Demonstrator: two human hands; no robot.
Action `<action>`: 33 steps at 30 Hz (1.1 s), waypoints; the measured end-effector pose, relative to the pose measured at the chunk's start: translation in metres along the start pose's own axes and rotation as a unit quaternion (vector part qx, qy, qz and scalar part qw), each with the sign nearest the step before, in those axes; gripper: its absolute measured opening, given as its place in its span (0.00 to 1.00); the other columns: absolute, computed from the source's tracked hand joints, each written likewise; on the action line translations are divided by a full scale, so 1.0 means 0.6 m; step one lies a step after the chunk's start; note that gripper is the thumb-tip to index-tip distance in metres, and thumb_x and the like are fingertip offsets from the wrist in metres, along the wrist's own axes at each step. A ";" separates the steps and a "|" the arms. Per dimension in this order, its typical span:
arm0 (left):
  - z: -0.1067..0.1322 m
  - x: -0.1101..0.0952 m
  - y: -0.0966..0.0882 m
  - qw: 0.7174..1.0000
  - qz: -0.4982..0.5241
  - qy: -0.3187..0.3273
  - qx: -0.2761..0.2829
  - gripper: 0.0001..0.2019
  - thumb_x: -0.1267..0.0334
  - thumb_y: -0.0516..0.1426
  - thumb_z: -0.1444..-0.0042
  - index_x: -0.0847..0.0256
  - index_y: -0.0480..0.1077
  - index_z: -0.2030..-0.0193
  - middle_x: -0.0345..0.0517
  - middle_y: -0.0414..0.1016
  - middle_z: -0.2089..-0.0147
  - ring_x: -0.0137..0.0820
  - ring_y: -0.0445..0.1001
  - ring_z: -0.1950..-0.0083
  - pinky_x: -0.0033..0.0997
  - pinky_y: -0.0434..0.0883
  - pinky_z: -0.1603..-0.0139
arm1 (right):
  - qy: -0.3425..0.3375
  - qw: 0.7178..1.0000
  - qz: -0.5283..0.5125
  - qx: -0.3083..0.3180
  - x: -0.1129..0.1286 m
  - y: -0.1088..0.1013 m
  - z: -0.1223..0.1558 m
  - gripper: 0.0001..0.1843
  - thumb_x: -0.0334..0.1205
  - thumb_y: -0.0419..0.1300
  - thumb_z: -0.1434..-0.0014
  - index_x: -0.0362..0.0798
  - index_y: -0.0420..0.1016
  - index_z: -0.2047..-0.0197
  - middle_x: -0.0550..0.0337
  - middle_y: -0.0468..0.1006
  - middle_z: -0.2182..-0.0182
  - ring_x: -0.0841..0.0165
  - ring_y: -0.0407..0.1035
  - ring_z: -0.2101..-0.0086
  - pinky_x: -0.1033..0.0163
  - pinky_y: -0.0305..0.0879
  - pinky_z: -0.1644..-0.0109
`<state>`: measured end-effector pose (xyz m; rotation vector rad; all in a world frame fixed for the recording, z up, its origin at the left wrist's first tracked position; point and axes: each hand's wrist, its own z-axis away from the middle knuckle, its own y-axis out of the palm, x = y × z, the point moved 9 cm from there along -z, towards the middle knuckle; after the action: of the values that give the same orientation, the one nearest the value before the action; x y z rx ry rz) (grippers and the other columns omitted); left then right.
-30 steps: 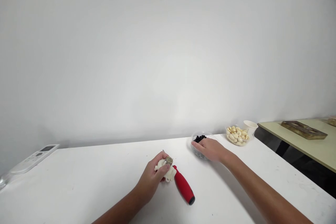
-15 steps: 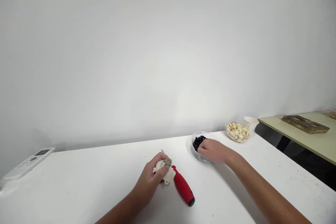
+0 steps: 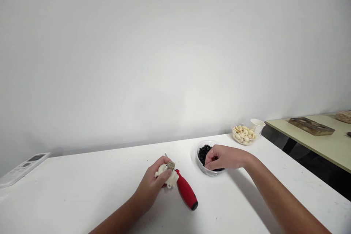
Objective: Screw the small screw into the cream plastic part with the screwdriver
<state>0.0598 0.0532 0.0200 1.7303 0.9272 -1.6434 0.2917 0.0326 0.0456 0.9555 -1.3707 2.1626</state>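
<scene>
My left hand (image 3: 153, 179) is wrapped round a white plastic part (image 3: 172, 180) with a greyish round piece (image 3: 170, 165) on top, the thumb pressing against it. A red-handled screwdriver (image 3: 187, 192) with a black end slants behind this part. A thin tip shows past my fingers; I cannot tell whether the hand also grips the tool. My right hand (image 3: 223, 156) is over a clear round bowl (image 3: 201, 168) of small black pieces (image 3: 203, 152). Its fingers are bent together at the bowl's near side, and whatever they pinch is hidden.
Behind the bowl, a clear container (image 3: 244, 142) of cream-coloured pieces stands by a white paper cup (image 3: 257, 124). A white remote control (image 3: 26, 168) lies at the table's left. On the right, a greenish table (image 3: 309, 142) carries a brown block (image 3: 312, 126).
My right hand has risen slightly within the bowl, its fingers now curled and more visible. The left hand keeps its hold; the whole view has shifted slightly.
</scene>
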 end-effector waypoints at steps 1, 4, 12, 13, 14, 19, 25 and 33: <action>-0.001 0.000 0.000 1.000 -0.001 0.001 0.000 0.13 0.51 0.56 0.32 0.60 0.66 0.58 0.39 0.68 0.68 0.29 0.64 0.69 0.28 0.63 0.66 | -0.002 1.000 -0.005 0.004 0.001 0.001 0.001 0.09 0.43 0.63 0.44 0.49 0.83 0.69 0.65 0.73 0.77 0.70 0.60 0.75 0.65 0.50 0.73; -0.001 0.002 -0.002 1.000 -0.001 -0.002 -0.003 0.12 0.52 0.57 0.32 0.59 0.66 0.58 0.39 0.68 0.68 0.28 0.64 0.69 0.27 0.63 0.66 | -0.009 1.000 -0.018 0.013 0.003 0.002 0.002 0.11 0.46 0.63 0.42 0.49 0.83 0.69 0.64 0.77 0.75 0.71 0.61 0.74 0.65 0.51 0.73; -0.001 0.000 -0.002 1.000 -0.016 0.000 0.000 0.13 0.51 0.56 0.31 0.59 0.66 0.58 0.40 0.69 0.67 0.29 0.65 0.68 0.28 0.63 0.65 | -0.026 0.999 -0.040 0.002 0.014 0.005 0.002 0.12 0.44 0.63 0.40 0.47 0.81 0.70 0.62 0.81 0.72 0.72 0.59 0.75 0.64 0.49 0.73; -0.001 -0.001 -0.003 1.000 -0.023 0.001 0.000 0.13 0.51 0.56 0.31 0.59 0.66 0.58 0.40 0.69 0.67 0.29 0.65 0.68 0.28 0.63 0.65 | -0.029 0.999 -0.045 -0.002 0.017 0.007 0.002 0.12 0.44 0.62 0.39 0.47 0.80 0.71 0.62 0.80 0.73 0.72 0.58 0.76 0.64 0.48 0.73; 0.000 -0.002 -0.003 1.000 -0.028 0.002 0.001 0.13 0.50 0.56 0.31 0.59 0.66 0.58 0.40 0.69 0.67 0.29 0.65 0.68 0.28 0.63 0.64 | -0.033 0.998 -0.050 -0.008 0.020 0.008 0.003 0.13 0.44 0.62 0.39 0.47 0.80 0.72 0.63 0.79 0.74 0.72 0.57 0.76 0.64 0.48 0.73; 0.001 -0.006 -0.003 0.999 -0.038 0.002 0.009 0.15 0.49 0.57 0.33 0.60 0.67 0.58 0.40 0.70 0.66 0.30 0.66 0.67 0.27 0.64 0.65 | -0.040 0.993 -0.095 -0.065 0.023 0.009 0.014 0.15 0.45 0.62 0.37 0.48 0.75 0.73 0.65 0.72 0.78 0.73 0.54 0.78 0.63 0.46 0.74; -0.001 -0.004 -0.002 0.999 -0.036 0.005 0.014 0.15 0.49 0.58 0.34 0.60 0.67 0.57 0.41 0.71 0.67 0.30 0.68 0.68 0.28 0.67 0.67 | -0.079 0.968 -0.196 -0.135 0.053 0.046 0.054 0.16 0.52 0.61 0.33 0.50 0.78 0.66 0.61 0.79 0.71 0.66 0.70 0.68 0.62 0.62 0.63; -0.003 0.003 -0.005 0.998 -0.064 0.010 0.016 0.15 0.49 0.58 0.35 0.60 0.68 0.56 0.42 0.72 0.66 0.32 0.70 0.68 0.28 0.68 0.67 | -0.085 0.928 -0.331 -0.150 0.024 0.147 0.012 0.19 0.54 0.66 0.36 0.46 0.82 0.69 0.57 0.82 0.74 0.66 0.72 0.71 0.61 0.63 0.63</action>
<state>0.0583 0.0564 0.0186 1.7428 1.0455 -1.7351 0.2271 -0.0127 0.0033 1.2721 -1.1748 1.3544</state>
